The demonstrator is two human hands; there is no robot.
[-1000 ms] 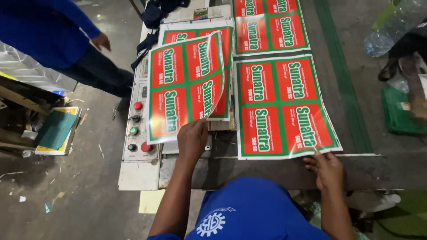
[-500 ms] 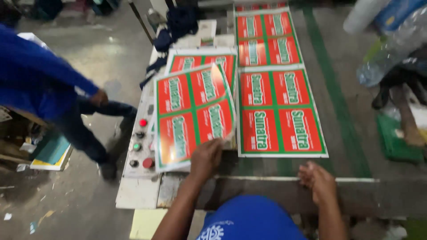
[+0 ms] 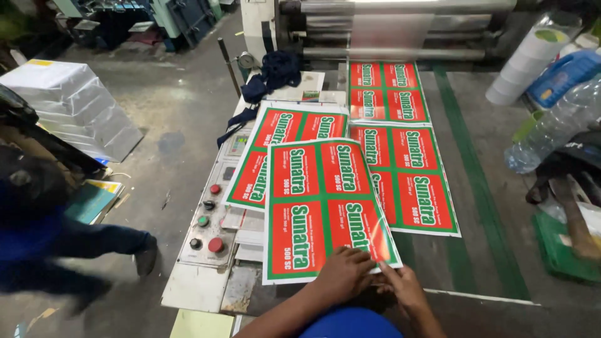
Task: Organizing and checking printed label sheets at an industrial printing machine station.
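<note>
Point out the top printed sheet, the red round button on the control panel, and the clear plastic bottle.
top printed sheet [image 3: 316, 203], head view, centre of the sheet.
red round button [image 3: 215, 245], head view, its cap.
clear plastic bottle [image 3: 554, 128], head view, its body.

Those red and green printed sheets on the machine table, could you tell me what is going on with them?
A person's left hand and right hand hold the near edge of a glossy printed sheet, lifted over other sheets lying on the table. A control panel sits to the left; another person's legs pass by.
</note>
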